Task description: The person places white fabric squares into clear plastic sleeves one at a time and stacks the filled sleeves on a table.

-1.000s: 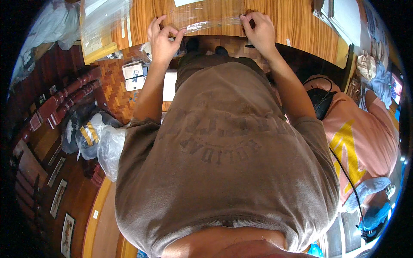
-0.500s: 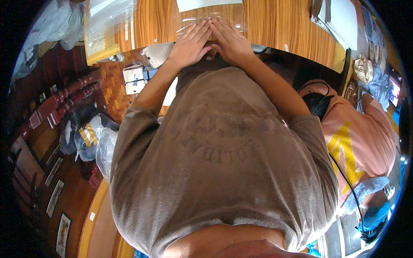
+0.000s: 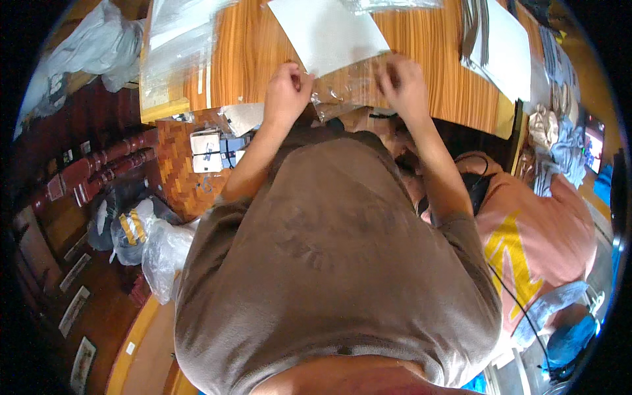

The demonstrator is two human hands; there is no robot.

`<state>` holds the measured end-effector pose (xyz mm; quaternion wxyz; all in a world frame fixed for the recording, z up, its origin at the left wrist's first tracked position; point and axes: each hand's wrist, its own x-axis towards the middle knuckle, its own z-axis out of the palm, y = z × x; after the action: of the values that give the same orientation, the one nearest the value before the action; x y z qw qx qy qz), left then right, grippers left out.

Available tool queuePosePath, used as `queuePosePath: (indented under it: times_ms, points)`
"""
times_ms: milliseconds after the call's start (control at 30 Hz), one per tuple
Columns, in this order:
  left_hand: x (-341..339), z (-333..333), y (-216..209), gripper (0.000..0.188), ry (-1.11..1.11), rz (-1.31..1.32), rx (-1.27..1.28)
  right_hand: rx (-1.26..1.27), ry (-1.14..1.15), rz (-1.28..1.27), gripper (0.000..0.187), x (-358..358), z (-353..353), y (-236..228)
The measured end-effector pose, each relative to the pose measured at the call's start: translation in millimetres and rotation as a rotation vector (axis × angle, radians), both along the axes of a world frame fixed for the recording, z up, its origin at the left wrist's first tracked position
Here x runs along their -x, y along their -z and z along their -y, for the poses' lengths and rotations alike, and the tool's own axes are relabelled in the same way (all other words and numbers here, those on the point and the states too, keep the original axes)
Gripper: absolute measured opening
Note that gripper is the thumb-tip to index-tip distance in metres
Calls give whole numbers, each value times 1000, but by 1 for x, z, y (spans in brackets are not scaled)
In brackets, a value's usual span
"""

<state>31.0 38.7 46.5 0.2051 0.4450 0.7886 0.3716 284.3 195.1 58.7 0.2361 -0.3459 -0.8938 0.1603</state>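
Between my hands, at the near edge of the wood-grain table [image 3: 247,59], a crinkled clear plastic sleeve [image 3: 345,91] hangs partly over the edge. A white sheet [image 3: 329,33] lies tilted just beyond it, one corner pointing toward me; whether that sheet is inside the plastic I cannot tell. My left hand [image 3: 288,93] has curled fingers closed at the sleeve's left side, by the sheet's near corner. On the other side my right hand [image 3: 403,85] pinches the plastic's right edge, its fingertips slightly blurred.
Clear plastic packaging [image 3: 181,59] covers the table's left end. A stack of white sheets [image 3: 503,49] lies at the right, with folded clothes [image 3: 559,138] beyond. Another person in a pink shirt [image 3: 546,230] is close at my right. Plastic bags [image 3: 161,247] stand at the left.
My hands were flat and close together on the plastic; now they are apart with fingers curled. The white sheet has come nearer and turned at an angle. The view has shifted slightly.
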Motion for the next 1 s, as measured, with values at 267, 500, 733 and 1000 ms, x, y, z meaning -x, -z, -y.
queuePosePath:
  times_ms: [267, 500, 733, 1000]
  points:
    - [17, -37, -22, 61, -248, 360, -27, 744, 135, 68, 53, 61, -57, 14]
    - [116, 43, -39, 53, -177, 921, -123, 1106, -88, -420, 26, 120, 70, -39]
    - [262, 245, -107, 32, -850, 294, -234, 505, -374, -211, 34, 311, 41, -44]
    - [324, 303, -161, 32, -1134, 366, -474, -267, -463, 209, 64, 541, -9, 11]
